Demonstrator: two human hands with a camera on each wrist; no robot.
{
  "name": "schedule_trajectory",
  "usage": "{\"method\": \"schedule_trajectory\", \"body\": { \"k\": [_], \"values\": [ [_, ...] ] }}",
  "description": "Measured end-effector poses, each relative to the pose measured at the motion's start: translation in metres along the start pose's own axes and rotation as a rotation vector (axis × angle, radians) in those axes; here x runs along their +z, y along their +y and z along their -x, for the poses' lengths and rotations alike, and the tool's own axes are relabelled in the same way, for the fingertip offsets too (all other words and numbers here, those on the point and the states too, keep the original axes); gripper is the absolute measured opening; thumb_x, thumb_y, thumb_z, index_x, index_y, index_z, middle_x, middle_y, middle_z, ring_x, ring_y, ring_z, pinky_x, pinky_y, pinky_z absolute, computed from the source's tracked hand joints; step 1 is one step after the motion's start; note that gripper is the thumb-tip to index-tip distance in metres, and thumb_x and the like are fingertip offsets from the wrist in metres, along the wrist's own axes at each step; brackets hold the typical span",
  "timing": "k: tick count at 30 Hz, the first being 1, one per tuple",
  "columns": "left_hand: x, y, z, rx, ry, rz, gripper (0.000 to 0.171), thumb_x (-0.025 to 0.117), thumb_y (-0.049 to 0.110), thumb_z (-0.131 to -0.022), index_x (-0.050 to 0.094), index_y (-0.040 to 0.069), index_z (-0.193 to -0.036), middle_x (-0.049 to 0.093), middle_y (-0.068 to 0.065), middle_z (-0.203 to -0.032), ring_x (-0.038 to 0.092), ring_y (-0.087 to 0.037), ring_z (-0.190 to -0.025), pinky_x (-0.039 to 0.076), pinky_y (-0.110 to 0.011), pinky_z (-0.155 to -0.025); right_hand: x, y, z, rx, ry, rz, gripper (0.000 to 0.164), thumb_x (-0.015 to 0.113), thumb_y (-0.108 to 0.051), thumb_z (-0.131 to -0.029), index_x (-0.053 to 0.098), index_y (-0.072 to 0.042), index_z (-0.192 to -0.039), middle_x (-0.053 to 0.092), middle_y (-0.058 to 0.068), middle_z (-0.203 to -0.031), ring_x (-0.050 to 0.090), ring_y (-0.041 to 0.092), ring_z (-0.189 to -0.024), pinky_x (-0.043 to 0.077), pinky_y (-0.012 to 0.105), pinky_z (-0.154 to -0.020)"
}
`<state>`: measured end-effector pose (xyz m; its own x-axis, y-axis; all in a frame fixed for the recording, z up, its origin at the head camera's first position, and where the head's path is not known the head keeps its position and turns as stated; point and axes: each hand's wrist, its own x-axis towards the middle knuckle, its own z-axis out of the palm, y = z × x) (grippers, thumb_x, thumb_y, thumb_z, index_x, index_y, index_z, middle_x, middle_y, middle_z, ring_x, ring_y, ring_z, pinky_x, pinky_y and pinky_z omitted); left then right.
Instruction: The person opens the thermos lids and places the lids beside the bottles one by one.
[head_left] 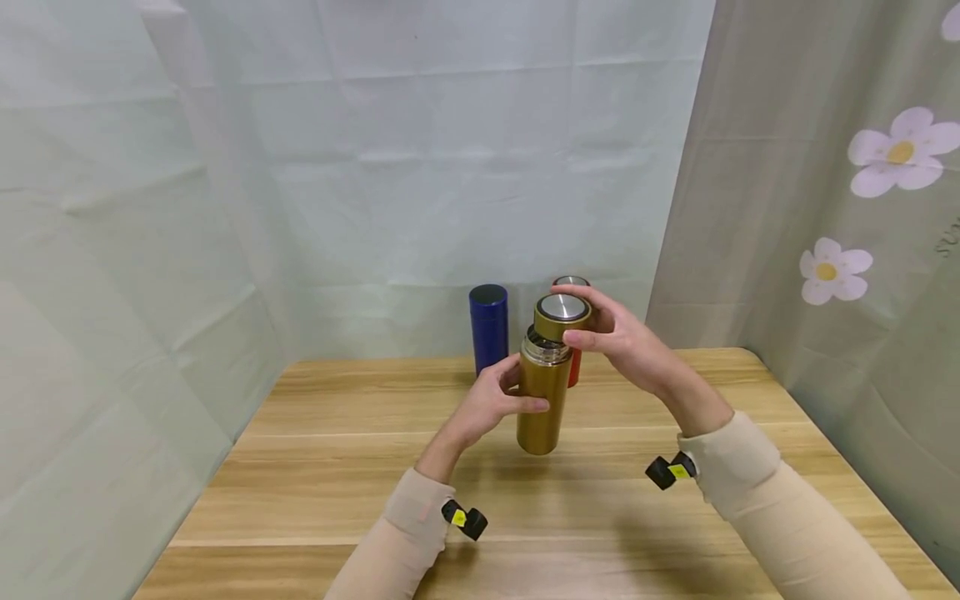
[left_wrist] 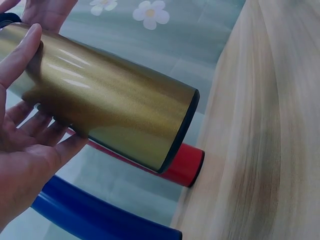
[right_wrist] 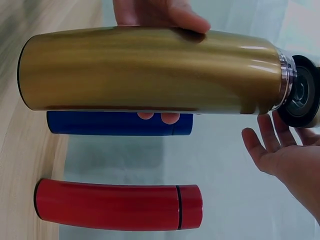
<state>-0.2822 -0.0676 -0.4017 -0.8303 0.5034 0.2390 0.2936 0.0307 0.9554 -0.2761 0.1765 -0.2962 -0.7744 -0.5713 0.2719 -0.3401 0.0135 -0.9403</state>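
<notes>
Slanted dark lettering (head_left: 948,239) printed on the grey curtain (head_left: 757,208), opening characters legible as "SU", remainder indeterminable at the head view's right edge, position right of and slightly above the lower white flower (head_left: 826,272).

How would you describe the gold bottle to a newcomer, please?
Over the wooden table, find the left hand: the gold bottle is in its grip. Unlike the blue bottle and red bottle behind, both capped, it is gold and its silvery neck shows.
</notes>
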Motion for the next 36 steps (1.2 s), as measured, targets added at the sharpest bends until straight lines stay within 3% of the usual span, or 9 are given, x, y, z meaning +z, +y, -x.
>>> {"method": "schedule_trajectory", "body": {
  "k": [7,15,24,28,36],
  "values": [
    [0.0,-0.001,-0.001,0.009,0.008,0.014,0.065,0.085,0.023,-0.088,0.056,0.014,-0.146,0.065,-0.007,-0.138,0.064,-0.027,-0.123,0.054,-0.045,-0.103,0.001,0.0,0.0,0.006,0.066,-0.008,0.065,0.063,-0.007,-0.097,0.037,-0.01,-0.156,0.046,0.011,-0.152,0.05,0.029,-0.133,0.045,0.037,-0.11],
    [-0.001,-0.002,-0.001,0.024,0.053,0.019,0.065,0.086,0.022,-0.088,0.057,0.018,-0.146,0.066,-0.007,-0.137,0.064,-0.027,-0.123,0.053,-0.045,-0.103,-0.002,0.001,0.001,-0.031,0.108,0.007,0.068,0.062,-0.006,-0.097,0.036,-0.011,-0.159,0.044,0.01,-0.155,0.047,0.029,-0.136,0.043,0.039,-0.11],
    [-0.002,0.0,0.0,0.002,0.106,0.01,0.07,0.085,0.023,-0.089,0.053,0.02,-0.15,0.062,-0.006,-0.144,0.06,-0.027,-0.131,0.048,-0.05,-0.11,-0.003,0.005,0.004,0.007,0.202,0.074,0.071,0.072,-0.003,-0.092,0.034,-0.012,-0.152,0.048,0.011,-0.147,0.05,0.031,-0.132,0.05,0.031,-0.102],
    [-0.002,0.0,0.001,0.01,0.142,0.0,0.071,0.085,0.023,-0.088,0.052,0.017,-0.15,0.062,-0.008,-0.143,0.06,-0.029,-0.129,0.048,-0.05,-0.11,-0.002,0.008,0.006,0.006,0.199,0.106,0.072,0.071,-0.009,-0.096,0.034,-0.013,-0.157,0.048,0.013,-0.148,0.05,0.032,-0.133,0.051,0.033,-0.101],
    [-0.005,0.002,0.003,0.064,0.275,-0.009,0.074,0.088,0.026,-0.086,0.052,0.016,-0.15,0.062,-0.009,-0.141,0.061,-0.03,-0.128,0.047,-0.052,-0.11,0.002,0.013,0.006,0.006,0.224,0.074,0.064,0.072,-0.006,-0.094,0.037,-0.01,-0.148,0.048,0.015,-0.146,0.054,0.032,-0.129,0.054,0.028,-0.098]
  ]
}}
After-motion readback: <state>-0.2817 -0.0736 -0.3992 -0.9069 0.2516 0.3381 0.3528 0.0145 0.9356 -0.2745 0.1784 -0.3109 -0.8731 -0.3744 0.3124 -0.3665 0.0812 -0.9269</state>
